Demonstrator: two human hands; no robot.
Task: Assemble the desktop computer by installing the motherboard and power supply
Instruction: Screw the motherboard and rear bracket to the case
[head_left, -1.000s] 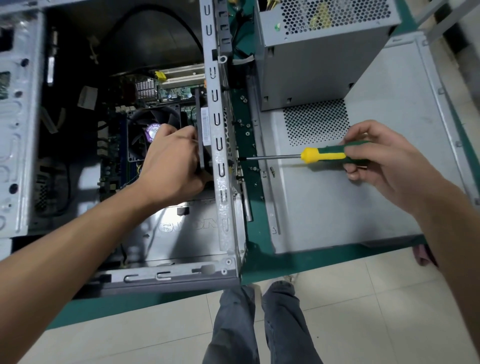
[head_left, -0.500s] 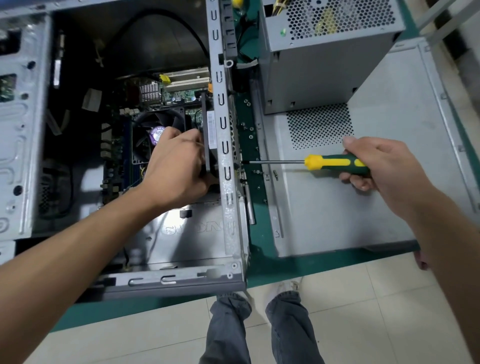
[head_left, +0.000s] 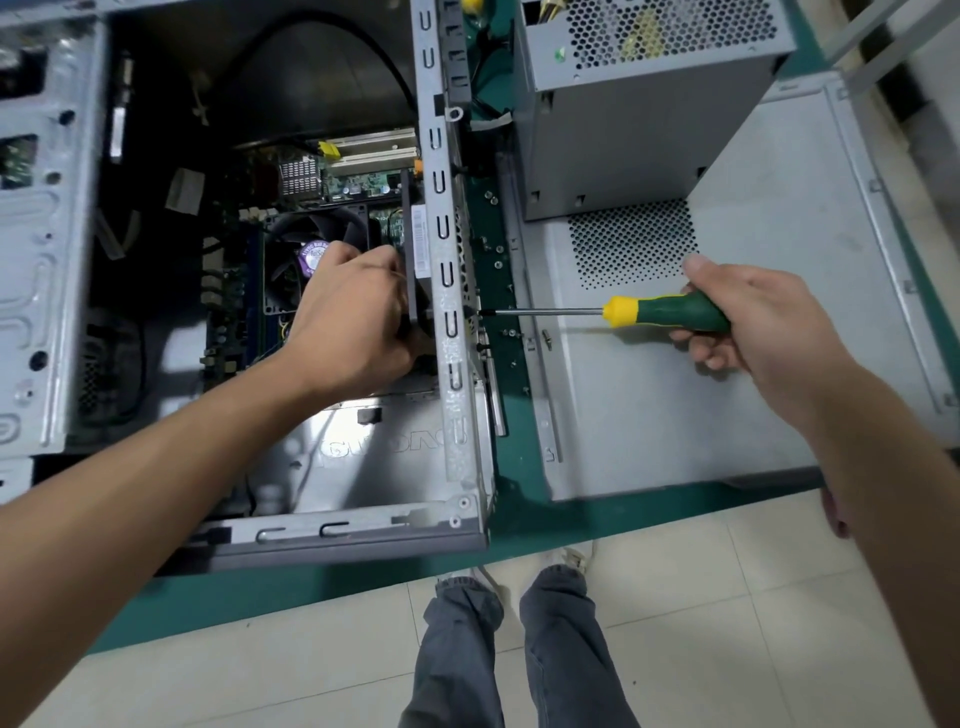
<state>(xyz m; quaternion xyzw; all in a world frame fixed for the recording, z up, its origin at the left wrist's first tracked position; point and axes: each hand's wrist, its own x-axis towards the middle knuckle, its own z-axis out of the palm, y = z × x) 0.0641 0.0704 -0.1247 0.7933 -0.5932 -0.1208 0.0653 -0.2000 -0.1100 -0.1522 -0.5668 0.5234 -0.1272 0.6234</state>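
Head view: my left hand (head_left: 353, 317) reaches into the open computer case (head_left: 452, 364), fingers curled round a dark flat part just inside its right wall, beside the fan (head_left: 306, 249) on the green motherboard (head_left: 358, 182). My right hand (head_left: 763, 332) grips a green-and-yellow screwdriver (head_left: 665, 312), its tip touching that wall from outside. The grey perforated power supply (head_left: 639, 104) stands on the loose side panel (head_left: 727, 389) on the green desk (head_left: 519, 499), well apart from both hands.

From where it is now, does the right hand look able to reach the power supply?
Probably yes: the right hand grips the screwdriver, but nothing stands between it and the power supply, on the side panel.
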